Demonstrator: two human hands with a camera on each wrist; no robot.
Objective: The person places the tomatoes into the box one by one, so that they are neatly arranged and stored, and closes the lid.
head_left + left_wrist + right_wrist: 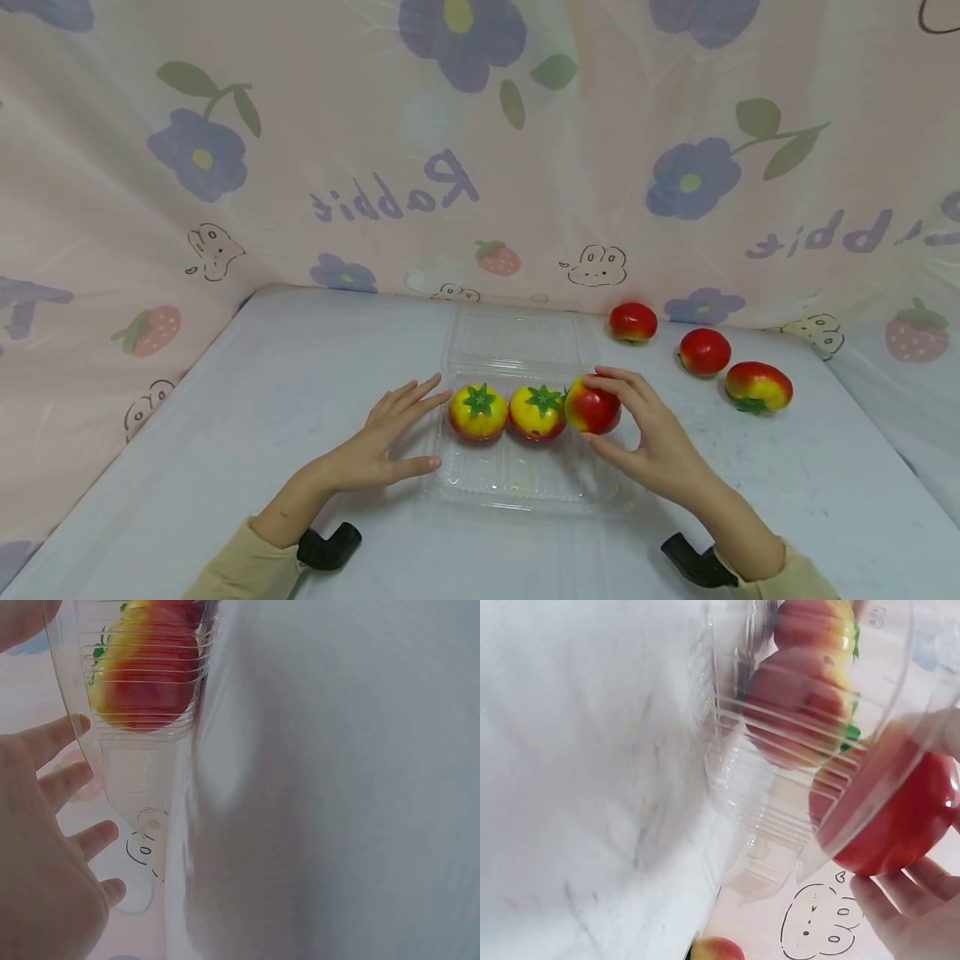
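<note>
A clear plastic clamshell box point(517, 492) lies with its lid folded back, away from me. Two red-and-yellow toy tomatoes with green star-shaped leaves, a left one point(477, 417) and a middle one point(537, 417), sit side by side inside it. My right hand point(656, 442) grips a third, redder tomato point(594, 407) between thumb and fingers, at the box's right end. In the right wrist view this held tomato point(900, 810) is tilted and overlaps the box wall. My left hand point(375, 446) is spread at the box's left edge, fingertips right at the rim.
Three more tomatoes lie on the white table point(300, 358) at the back right: one far back point(632, 322), one in between point(705, 352) and one nearer point(758, 387). Behind the table hangs a printed curtain point(525, 167). Black wrist mounts sit under both wrists.
</note>
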